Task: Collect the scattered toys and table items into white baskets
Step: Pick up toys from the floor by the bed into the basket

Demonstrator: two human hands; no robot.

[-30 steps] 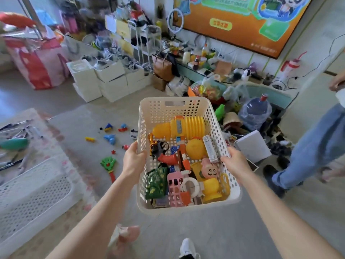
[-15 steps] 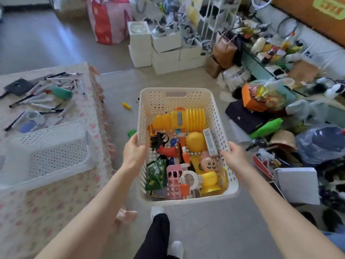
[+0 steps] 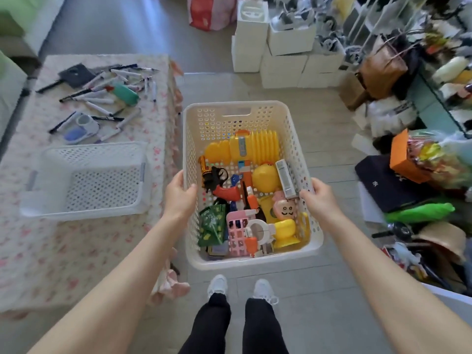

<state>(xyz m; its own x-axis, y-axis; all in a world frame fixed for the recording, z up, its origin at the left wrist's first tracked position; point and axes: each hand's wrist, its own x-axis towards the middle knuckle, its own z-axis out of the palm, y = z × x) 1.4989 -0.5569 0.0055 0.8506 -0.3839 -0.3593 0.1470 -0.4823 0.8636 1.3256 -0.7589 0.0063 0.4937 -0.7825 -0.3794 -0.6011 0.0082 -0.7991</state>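
Observation:
I carry a white perforated basket (image 3: 237, 116) in front of me, above the floor. My left hand (image 3: 180, 194) grips its left rim and my right hand (image 3: 318, 196) grips its right rim. Inside lie several toys: a yellow ribbed toy (image 3: 255, 146), a yellow ball (image 3: 265, 176), a toy pistol with an orange grip (image 3: 217, 178), a green packet (image 3: 213, 227), a pink block (image 3: 238, 232) and a small figure head (image 3: 284, 209). A second white basket (image 3: 84, 180) stands empty on the table at my left.
The low table with a floral cloth (image 3: 63, 251) holds several pens (image 3: 102, 98), a green item (image 3: 125, 94) and a small device (image 3: 81, 127). White boxes (image 3: 283, 62) are stacked ahead. Bags and clutter (image 3: 408, 180) crowd the right side. My feet (image 3: 240, 287) stand on bare floor.
I have turned left with the basket held in both hands. The table and the empty basket have come closer; the toys on the floor and the other person have left the view.

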